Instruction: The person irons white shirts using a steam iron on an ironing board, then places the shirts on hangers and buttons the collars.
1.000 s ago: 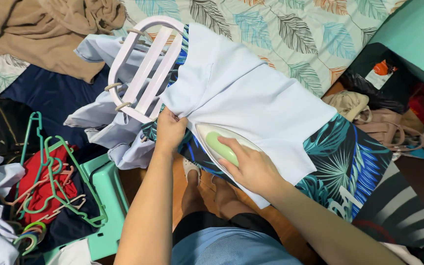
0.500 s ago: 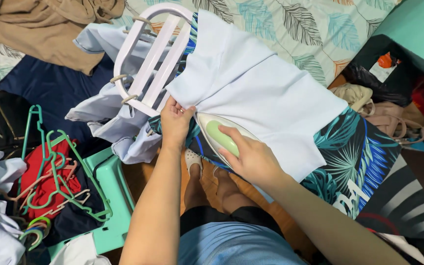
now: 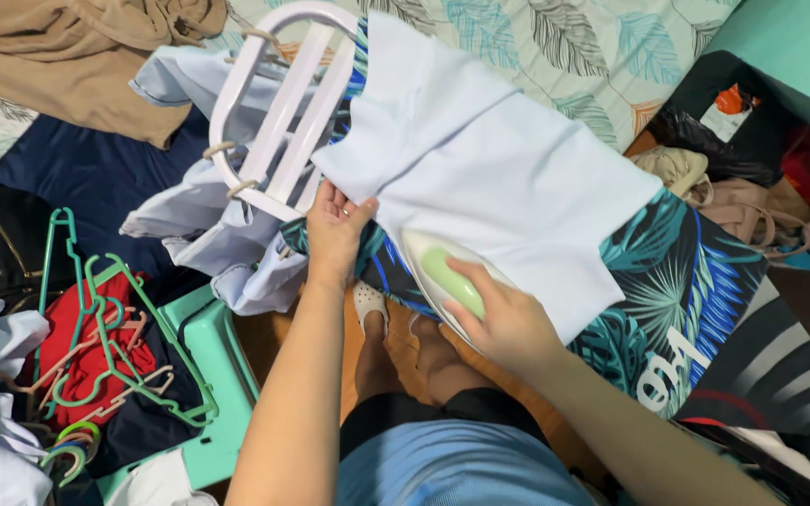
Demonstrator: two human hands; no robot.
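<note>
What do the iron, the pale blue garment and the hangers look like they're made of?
Iron: seemingly glossy plastic, white shell with green handle, smooth sheen. Garment: thin woven fabric, matte, creasing softly; fibre unclear. Hangers: likely moulded plastic, green and pink, thin rigid loops.

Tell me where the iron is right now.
In the head view the iron sits just right of centre, at the near edge of the pale blue garment on the leaf-print board, gripped by the right hand; the left hand pinches the cloth beside it.
</note>
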